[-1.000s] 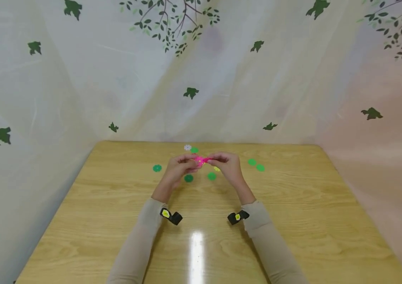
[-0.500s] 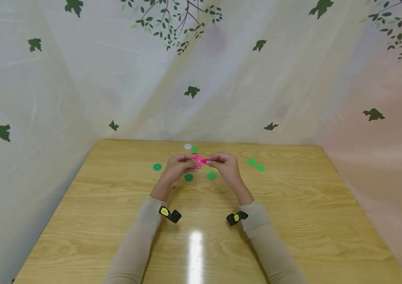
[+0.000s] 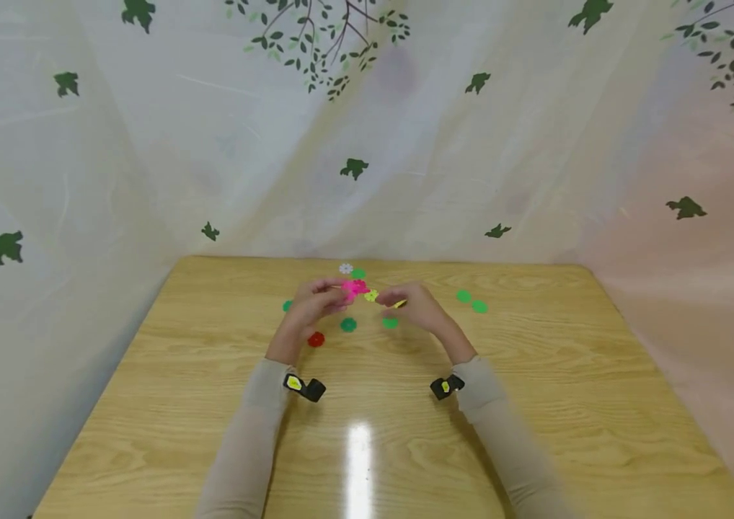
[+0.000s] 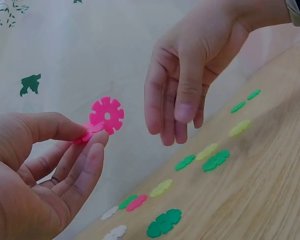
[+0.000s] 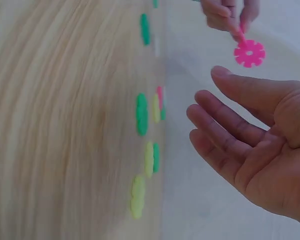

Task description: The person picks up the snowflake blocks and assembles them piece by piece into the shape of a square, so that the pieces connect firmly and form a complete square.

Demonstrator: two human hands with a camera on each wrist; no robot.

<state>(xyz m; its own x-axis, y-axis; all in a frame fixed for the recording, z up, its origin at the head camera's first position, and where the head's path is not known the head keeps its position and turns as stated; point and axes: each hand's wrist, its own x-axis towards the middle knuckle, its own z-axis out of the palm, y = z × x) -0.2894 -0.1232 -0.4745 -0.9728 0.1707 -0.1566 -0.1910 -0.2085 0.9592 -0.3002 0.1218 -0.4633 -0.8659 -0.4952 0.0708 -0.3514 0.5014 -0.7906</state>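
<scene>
Between thumb and fingers, the left hand point(image 3: 311, 310) point(image 4: 45, 170) pinches one of two joined pink notched discs point(image 4: 107, 116), raised above the table. The second disc stands out past the fingertips at an angle, seen also as a pink wheel point(image 5: 249, 53) in the right wrist view. Nothing is in the right hand point(image 3: 420, 308) point(image 4: 197, 70) point(image 5: 255, 145), whose fingers are relaxed and apart from the discs, a short way to their right.
Flat on the wooden table point(image 3: 367, 389) lie a red disc point(image 3: 316, 339), a dark green disc point(image 3: 348, 325), two light green discs point(image 3: 479, 306) at the right, and several yellow, green and white ones near the hands. A patterned cloth point(image 3: 263, 180) hangs behind.
The right hand has let go of the pink piece and moved slightly right. The left hand, still pinching it, has shifted a little left, and a red disc now shows beside the left wrist.
</scene>
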